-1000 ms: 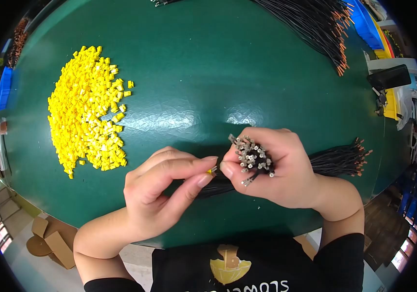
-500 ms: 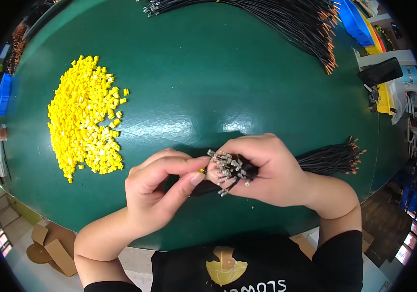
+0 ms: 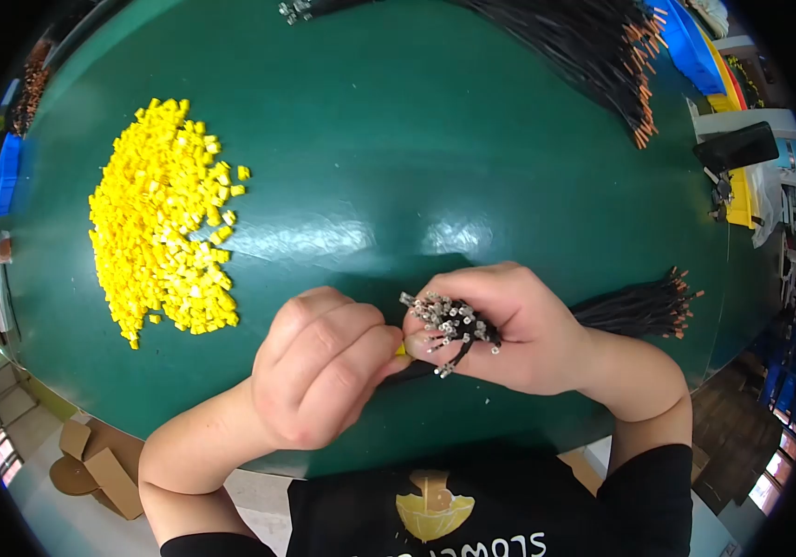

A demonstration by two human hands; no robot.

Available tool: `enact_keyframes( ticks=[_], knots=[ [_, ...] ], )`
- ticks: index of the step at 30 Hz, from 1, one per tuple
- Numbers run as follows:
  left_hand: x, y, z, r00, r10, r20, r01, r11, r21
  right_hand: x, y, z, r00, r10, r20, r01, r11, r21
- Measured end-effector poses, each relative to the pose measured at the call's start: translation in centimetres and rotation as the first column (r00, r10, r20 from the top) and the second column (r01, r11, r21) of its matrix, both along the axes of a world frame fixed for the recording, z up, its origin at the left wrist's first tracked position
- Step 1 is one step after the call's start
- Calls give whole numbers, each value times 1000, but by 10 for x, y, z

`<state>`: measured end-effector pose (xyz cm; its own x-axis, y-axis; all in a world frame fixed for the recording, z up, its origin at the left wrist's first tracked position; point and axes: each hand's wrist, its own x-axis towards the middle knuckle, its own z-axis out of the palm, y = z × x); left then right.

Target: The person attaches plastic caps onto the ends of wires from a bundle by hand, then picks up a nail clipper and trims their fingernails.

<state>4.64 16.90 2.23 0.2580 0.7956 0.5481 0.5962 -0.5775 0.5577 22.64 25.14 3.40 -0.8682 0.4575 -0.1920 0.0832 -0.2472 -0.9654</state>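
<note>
My right hand is wrapped round a bundle of black wires, whose crimped metal terminals stick out past the thumb and fingers. Copper-coloured ends of the same bundle fan out beyond the wrist. Close against those fingertips, my left hand is curled with its back up, pinching a small yellow plastic connector housing. Only a sliver of the housing shows; whether a terminal sits in it is hidden by the fingers.
A heap of yellow connector housings lies on the left of the green table. Another bundle of black wires lies at the far edge. At the right are a dark phone-like object, blue bin and yellow bin.
My left hand has rolled over, its back now facing up, and shifted slightly right and down with the yellow housing. The terminals in my right hand have tilted slightly more towards the camera.
</note>
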Motion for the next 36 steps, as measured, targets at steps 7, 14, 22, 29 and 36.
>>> enact_keyframes(
  ticks=[7, 14, 22, 29, 36],
  knots=[
    [-35, 21, 38, 923, -35, -384, -83, 955, -285, -7, -4, -2, 977, -207, 57, 200, 975, 101],
    [-82, 53, -5, 797, 390, -461, -510, 843, -169, -11, 7, 5, 978, -21, 208, 86, 949, -304],
    [-34, 6, 17, 923, 311, 228, -142, 824, -548, -13, -3, 10, 982, -71, 175, 101, 981, -167],
    [-9, -11, 15, 329, 548, 769, 511, 582, -633, -11, -3, 20, 985, -93, 147, 108, 990, -93],
    [-10, -10, 10, 405, 519, 753, 517, 549, -656, -11, 1, 13, 974, -81, 209, 99, 992, -76]
  ],
)
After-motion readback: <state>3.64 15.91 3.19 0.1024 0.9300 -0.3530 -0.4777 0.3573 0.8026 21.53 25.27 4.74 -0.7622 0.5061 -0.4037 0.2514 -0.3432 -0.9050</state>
